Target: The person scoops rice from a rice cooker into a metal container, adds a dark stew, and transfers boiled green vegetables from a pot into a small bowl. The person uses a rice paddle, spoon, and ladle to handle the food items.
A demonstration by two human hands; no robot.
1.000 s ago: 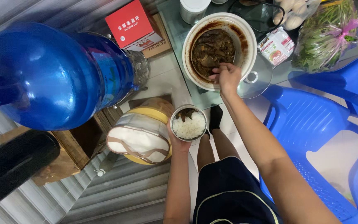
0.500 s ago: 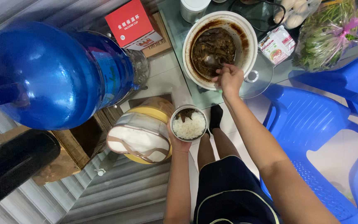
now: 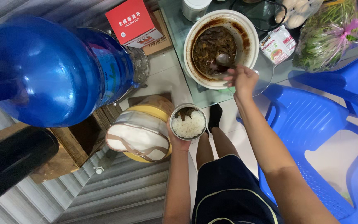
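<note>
The left hand (image 3: 180, 140) is cupped under a round metal container (image 3: 188, 121) of white rice, held off the glass worktop (image 3: 179, 25) near its front edge. The right hand (image 3: 243, 79) is clamped on a ladle (image 3: 224, 60) in the white pot (image 3: 251, 33) of dark stew. A red box (image 3: 132, 21) sits beyond the left edge, and a small white-and-red packet (image 3: 276, 44) lies just right of the pot.

Red-and-white box (image 3: 135, 23) beside blue jug (image 3: 46, 68); small printed sachet (image 3: 277, 43) on glass table (image 3: 179, 29).
</note>
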